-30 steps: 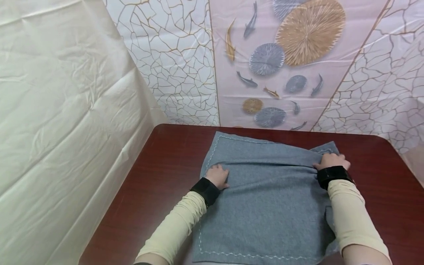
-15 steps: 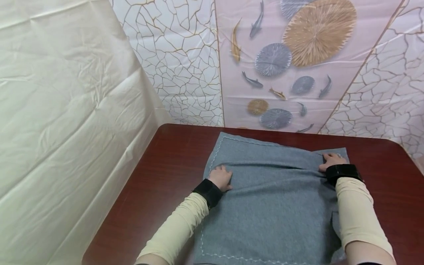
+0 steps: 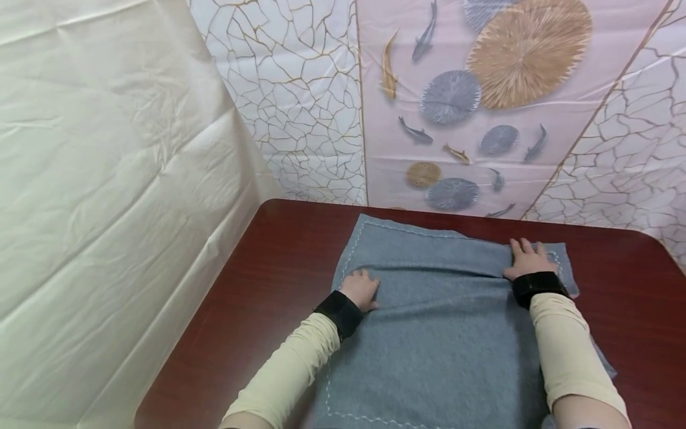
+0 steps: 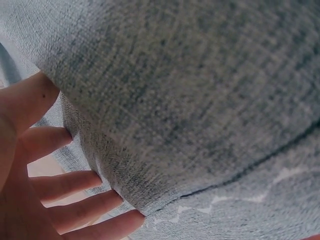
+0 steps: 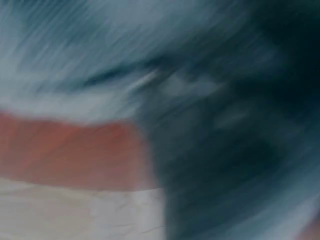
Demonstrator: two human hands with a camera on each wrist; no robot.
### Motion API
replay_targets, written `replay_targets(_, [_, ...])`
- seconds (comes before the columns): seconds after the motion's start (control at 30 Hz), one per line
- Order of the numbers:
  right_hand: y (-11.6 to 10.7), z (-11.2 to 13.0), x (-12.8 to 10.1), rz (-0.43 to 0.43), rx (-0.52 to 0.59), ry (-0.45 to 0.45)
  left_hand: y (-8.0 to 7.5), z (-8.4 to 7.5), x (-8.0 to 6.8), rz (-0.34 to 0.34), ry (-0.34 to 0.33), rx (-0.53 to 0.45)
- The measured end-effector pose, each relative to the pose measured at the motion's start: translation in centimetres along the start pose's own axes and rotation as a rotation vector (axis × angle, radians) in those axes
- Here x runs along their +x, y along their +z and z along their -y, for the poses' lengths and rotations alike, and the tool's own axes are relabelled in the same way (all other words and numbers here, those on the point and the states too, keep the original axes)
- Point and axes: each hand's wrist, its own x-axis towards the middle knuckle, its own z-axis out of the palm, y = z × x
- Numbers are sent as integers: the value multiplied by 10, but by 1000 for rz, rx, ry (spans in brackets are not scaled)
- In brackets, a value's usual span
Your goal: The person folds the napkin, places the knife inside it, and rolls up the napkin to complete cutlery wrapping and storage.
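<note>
The grey cloth [image 3: 439, 322] lies spread on the dark red table [image 3: 257, 298], its far part doubled over so a fold line runs across between the two hands. The step in hand looks like pressing that fold flat. The right hand [image 3: 527, 260] lies flat on the cloth's far right corner, fingers straight and together, pressing and holding nothing. The left hand [image 3: 361, 288] sits at the left end of the fold with its fingers curled onto the cloth; from the head view alone the grip there is hard to judge.

The left wrist view settles more: the left fingers [image 4: 75, 185] are spread along the underside of a raised flap of cloth [image 4: 200, 100], the thumb up against its edge, so the hand cups the fold rather than pinching it hard (white stitching shows on the layer beneath). The right wrist view is motion blur, only grey, red and pale smears.

Next move, as I judge it: both edges need lining up evenly before another fold.
</note>
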Motion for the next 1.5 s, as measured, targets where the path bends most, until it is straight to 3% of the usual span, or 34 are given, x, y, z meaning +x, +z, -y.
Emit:
replay_targets(0.1, [1, 30, 6, -41, -73, -126, 0, 3, -1, 9, -9, -6])
replay_targets(0.17, [3, 44, 8, 7, -80, -165, -1, 3, -1, 20, -13, -10])
replay_targets(0.3, [4, 57, 10, 176, -13, -94, -2, 2, -1, 37, -15, -3])
replay_targets(0.4, [7, 55, 13, 238, 39, -25, -2, 1, -1, 33, -15, 1])
replay_targets(0.5, [11, 52, 17, 212, 59, 8, -1, 0, 0, 19, -13, -3])
replay_targets(0.63, [14, 41, -1, 92, 27, 23, -2, -12, -2, 10, 20, -23])
replay_targets(0.8, [0, 47, -31, -28, -16, -64, -4, -13, -2, 39, 31, -67])
replay_targets(0.93, [-25, 53, -63, -22, 5, -128, -3, -3, 3, 52, 17, -121])
replay_targets(1.07, [-45, 48, -111, 29, 34, -190, -3, 9, 2, 70, 10, -217])
replay_targets(1.2, [-50, 38, -164, 72, 17, -251, -4, 14, -13, 63, 38, -289])
replay_targets(1.33, [-43, 27, -205, 53, -38, -229, -4, 10, -35, 63, 97, -330])
replay_targets(1.5, [-25, 14, -239, 64, -106, -148, 2, 0, -55, 166, 137, -358])
